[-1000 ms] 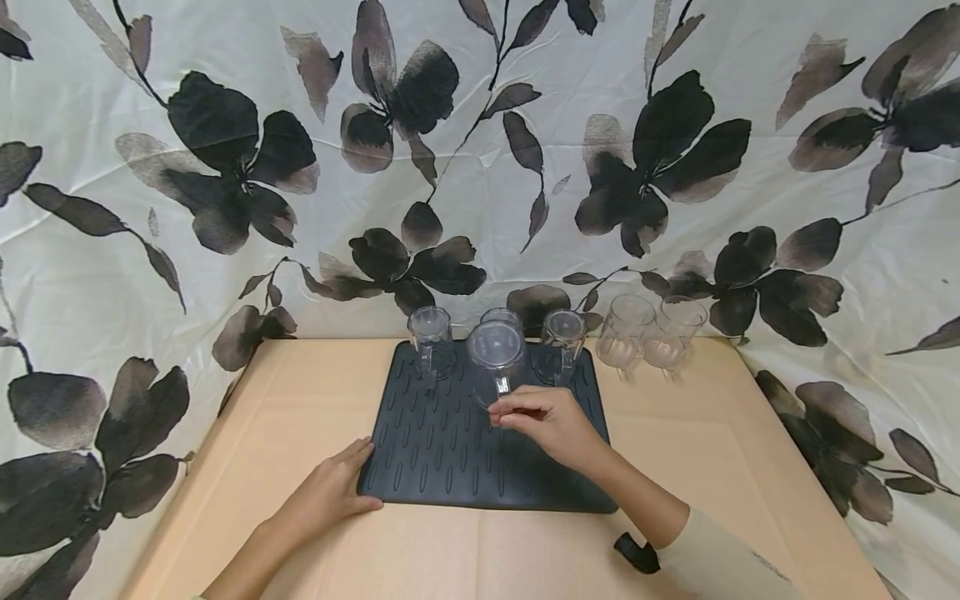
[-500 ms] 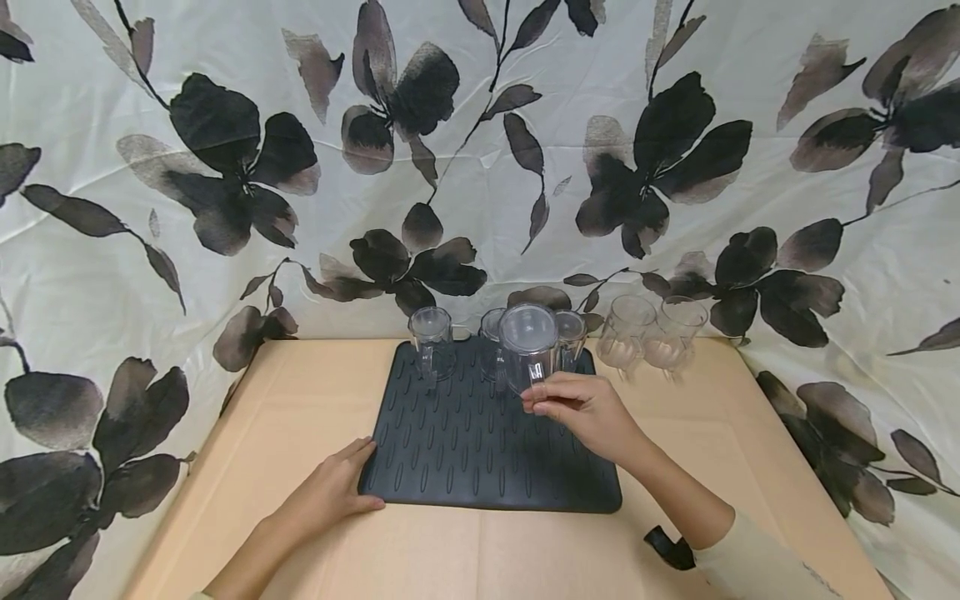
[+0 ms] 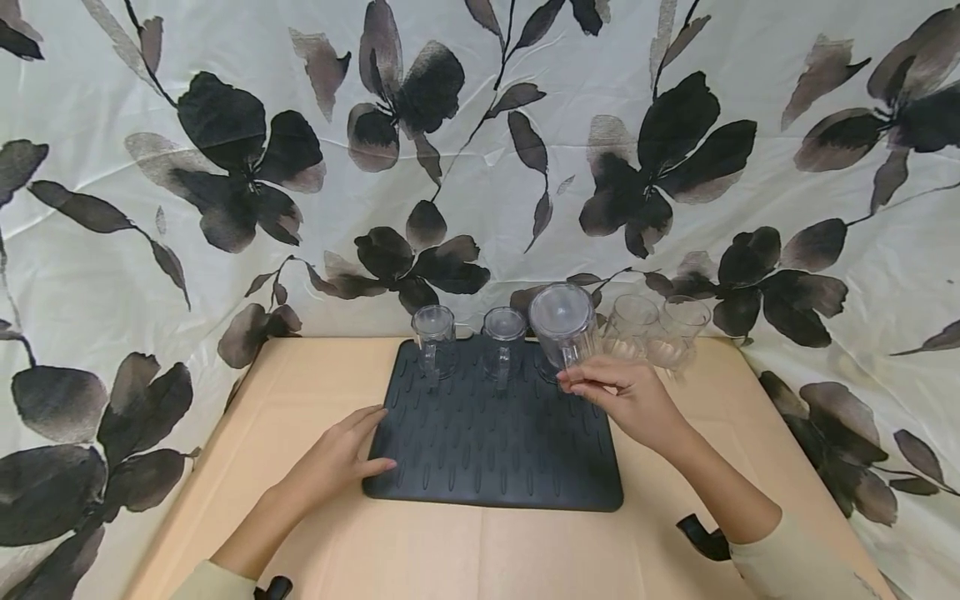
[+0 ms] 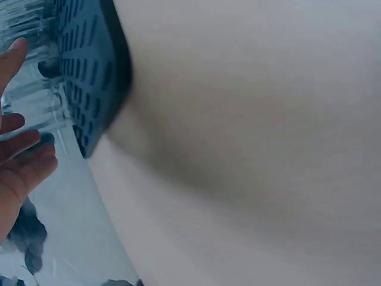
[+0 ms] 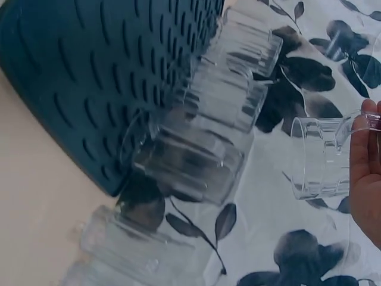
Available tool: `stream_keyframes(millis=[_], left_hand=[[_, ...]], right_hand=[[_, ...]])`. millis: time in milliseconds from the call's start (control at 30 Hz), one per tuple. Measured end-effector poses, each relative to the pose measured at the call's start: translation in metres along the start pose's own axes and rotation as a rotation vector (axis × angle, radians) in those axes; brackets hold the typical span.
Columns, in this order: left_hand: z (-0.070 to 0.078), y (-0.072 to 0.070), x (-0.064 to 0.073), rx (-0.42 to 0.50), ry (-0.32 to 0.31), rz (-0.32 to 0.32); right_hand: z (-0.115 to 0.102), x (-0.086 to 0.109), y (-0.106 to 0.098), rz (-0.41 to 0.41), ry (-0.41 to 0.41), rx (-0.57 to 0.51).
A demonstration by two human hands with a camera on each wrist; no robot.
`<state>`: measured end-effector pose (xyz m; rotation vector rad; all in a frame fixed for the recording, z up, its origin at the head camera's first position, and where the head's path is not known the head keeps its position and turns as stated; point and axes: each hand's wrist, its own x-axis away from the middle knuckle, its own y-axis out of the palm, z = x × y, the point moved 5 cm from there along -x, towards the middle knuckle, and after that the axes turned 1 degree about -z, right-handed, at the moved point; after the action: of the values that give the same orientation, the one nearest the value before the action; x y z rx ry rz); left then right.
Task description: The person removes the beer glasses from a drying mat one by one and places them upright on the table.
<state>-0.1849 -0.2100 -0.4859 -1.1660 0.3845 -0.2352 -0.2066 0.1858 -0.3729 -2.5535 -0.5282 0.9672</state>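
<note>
My right hand (image 3: 630, 398) pinches the handle of a clear glass mug (image 3: 564, 321), which is upside down and raised over the back right of the dark ribbed mat (image 3: 487, 450). In the right wrist view the same mug (image 5: 321, 158) hangs apart from the mugs on the mat. Two upside-down glass mugs, one at the back left (image 3: 433, 337) and one at the back middle (image 3: 504, 342), stand on the mat. A third mug (image 5: 187, 158) stands at its back right, mostly hidden in the head view. My left hand (image 3: 333, 454) has its fingers extended at the mat's left edge.
Two more clear glasses, one nearer the mat (image 3: 628, 321) and one farther right (image 3: 684, 321), stand on the pale table (image 3: 420, 550) right of the mat. A floral cloth (image 3: 480, 167) hangs right behind the table's back edge.
My right hand has carried the mug rightward and up, from over the mat's middle to its back right. My left hand has shifted slightly forward along the mat's left edge.
</note>
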Motion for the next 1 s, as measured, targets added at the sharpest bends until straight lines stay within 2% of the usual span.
stream_keyframes(millis=[167, 333, 500, 767, 1000], left_hand=[[0.021, -0.015, -0.017, -0.015, 0.115, 0.104], [0.043, -0.036, -0.037, 0.008, 0.194, 0.188], [0.068, -0.059, -0.06, 0.018, 0.255, 0.235], [0.11, -0.091, -0.094, 0.031, 0.393, 0.314], [0.134, -0.106, -0.117, 0.07, 0.416, 0.322]], right_hand=[[-0.002, -0.001, -0.014, 0.006, -0.014, 0.063], [-0.006, -0.002, -0.023, 0.018, -0.048, 0.11], [-0.016, -0.006, -0.03, 0.047, -0.119, 0.202], [-0.021, -0.008, -0.037, 0.045, -0.14, 0.336], [-0.027, -0.01, -0.04, 0.024, -0.196, 0.457]])
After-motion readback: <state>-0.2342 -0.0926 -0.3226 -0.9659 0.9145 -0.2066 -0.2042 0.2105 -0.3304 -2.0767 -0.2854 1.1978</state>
